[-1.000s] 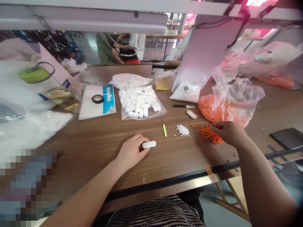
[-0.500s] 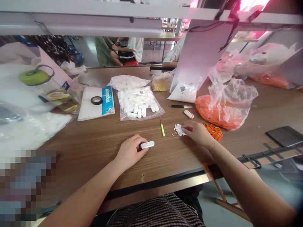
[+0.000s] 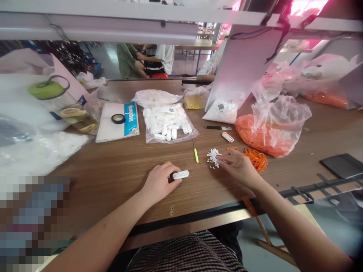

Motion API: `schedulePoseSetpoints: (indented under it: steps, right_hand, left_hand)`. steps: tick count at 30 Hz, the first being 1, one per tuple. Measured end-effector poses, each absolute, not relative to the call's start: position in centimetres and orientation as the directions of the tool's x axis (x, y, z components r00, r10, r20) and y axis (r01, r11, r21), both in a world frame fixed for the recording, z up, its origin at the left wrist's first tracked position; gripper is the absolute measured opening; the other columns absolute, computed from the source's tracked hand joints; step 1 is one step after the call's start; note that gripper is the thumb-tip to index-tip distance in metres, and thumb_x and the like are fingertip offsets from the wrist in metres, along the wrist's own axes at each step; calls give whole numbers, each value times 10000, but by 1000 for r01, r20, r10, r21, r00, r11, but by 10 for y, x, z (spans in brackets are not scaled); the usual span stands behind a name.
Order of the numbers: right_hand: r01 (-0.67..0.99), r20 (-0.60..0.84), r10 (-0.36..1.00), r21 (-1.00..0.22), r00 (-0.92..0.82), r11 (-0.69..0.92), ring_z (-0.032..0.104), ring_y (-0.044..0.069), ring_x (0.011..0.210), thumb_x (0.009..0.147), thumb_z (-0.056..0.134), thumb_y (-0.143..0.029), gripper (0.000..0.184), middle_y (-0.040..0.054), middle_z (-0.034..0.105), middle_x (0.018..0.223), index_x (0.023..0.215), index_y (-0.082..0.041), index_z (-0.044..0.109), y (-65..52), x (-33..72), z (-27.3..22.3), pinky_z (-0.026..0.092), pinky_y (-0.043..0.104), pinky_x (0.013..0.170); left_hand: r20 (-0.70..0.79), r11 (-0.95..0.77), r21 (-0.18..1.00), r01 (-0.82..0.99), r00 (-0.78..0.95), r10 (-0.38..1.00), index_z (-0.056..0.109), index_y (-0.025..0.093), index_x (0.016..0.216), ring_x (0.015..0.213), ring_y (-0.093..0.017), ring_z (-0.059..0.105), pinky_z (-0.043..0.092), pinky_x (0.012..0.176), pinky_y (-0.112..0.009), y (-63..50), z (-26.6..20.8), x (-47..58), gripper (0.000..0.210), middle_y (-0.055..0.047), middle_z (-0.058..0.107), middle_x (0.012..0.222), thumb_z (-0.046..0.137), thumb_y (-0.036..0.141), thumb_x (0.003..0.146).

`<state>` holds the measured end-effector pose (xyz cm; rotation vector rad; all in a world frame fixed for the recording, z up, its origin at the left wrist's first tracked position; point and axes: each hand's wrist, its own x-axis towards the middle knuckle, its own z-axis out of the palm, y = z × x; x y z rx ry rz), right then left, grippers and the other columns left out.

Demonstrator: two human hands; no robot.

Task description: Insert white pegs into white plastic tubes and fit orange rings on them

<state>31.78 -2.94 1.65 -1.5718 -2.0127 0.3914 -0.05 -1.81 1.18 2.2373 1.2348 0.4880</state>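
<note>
My left hand point(image 3: 161, 182) is closed on a white connector housing point(image 3: 180, 174), a long block with rows of small holes facing up, held just above or on the table. My right hand point(image 3: 239, 166) reaches to a small heap of tiny white plugs point(image 3: 212, 155), its thumb and fingertips drawn together at the heap's right edge. Whether a plug is between those fingertips is too small to make out. Between the hands lies a yellow-green handled pick point(image 3: 196, 155) with a thin metal shaft. Beside the right hand are loose orange frame-shaped clips point(image 3: 256, 159).
Behind lie a bag of white housings point(image 3: 167, 122), a notebook point(image 3: 113, 126) with a tape roll point(image 3: 118, 118), a knife point(image 3: 217, 127) and an orange-and-white housing point(image 3: 227, 137). A bag of orange parts point(image 3: 263, 136) stands right, a bottle point(image 3: 73, 109) left. People sit beyond the table.
My right hand has shifted slightly, uncovering an orange clip behind its fingers, and the plug heap is spread differently. The left hand still holds the housing. The whole view has moved a little.
</note>
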Motion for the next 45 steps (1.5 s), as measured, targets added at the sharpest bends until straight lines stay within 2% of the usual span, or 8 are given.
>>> schedulePoseSetpoints:
  steps: [4,6,11,16,25,32,37,45]
  right_hand:
    - [789,181,856,-331,-485,517,626,190,881,960,547,-304,228,52,680,918,991,-274,770,-32,293,21,423,378,828]
    - [781,141,825,-270,-547,563,622,200,928,969,530,-274,237,58,682,938,1031,-268,758,-31,288,23,393,388,851]
    - [793,84,839,-287,-538,537,618,209,981,962,533,-249,243,73,692,1021,1122,-227,715,-31,291,26,375,380,875]
    - [864,138,913,-295,-385,409,634,207,874,957,552,-308,202,48,713,903,952,-238,741,-38,287,18,362,372,811]
    - [832,58,965,-496,-255,250,597,170,700,859,616,-267,199,-2,660,692,674,-229,679,-35,275,20,403,342,721]
    - [626,114,952,-730,-285,275,599,169,724,872,605,-277,147,19,663,771,770,-233,702,-29,237,33,461,320,687]
    - [516,187,899,-764,-396,386,594,172,794,861,634,-223,100,26,636,812,783,-222,697,-21,198,28,478,350,772]
    - [495,210,902,-777,-376,387,589,184,845,867,631,-218,114,41,617,867,769,-218,689,-18,190,16,477,365,779]
  left_hand:
    - [61,-444,603,662,517,854,661,271,962,756,-163,559,423,748,-341,-18,11,-1,120,20,640,924,671,268,842]
    - [60,-444,605,661,518,853,664,268,961,770,-168,566,427,750,-343,-18,12,-1,121,16,645,930,675,270,840]
    - [56,-436,616,657,515,855,667,265,962,813,-175,580,439,754,-338,-18,14,-1,129,14,654,946,682,264,834]
    - [64,-442,616,653,517,853,671,259,960,832,-187,593,451,768,-353,-19,15,-1,131,2,660,962,682,253,829]
    - [41,-370,691,621,478,877,652,244,1071,809,-172,610,494,767,-349,-20,15,-7,269,-10,660,1002,722,276,814]
    - [100,-402,657,638,455,885,636,229,1039,868,-199,608,476,822,-388,-27,11,-7,275,-12,657,974,747,286,795]
    - [190,-440,647,623,428,884,623,220,953,833,-189,595,457,806,-373,-30,1,-7,110,-3,648,881,669,272,868]
    - [197,-446,642,624,428,882,622,216,900,773,-185,583,443,766,-360,-27,0,-6,125,10,630,795,703,299,852]
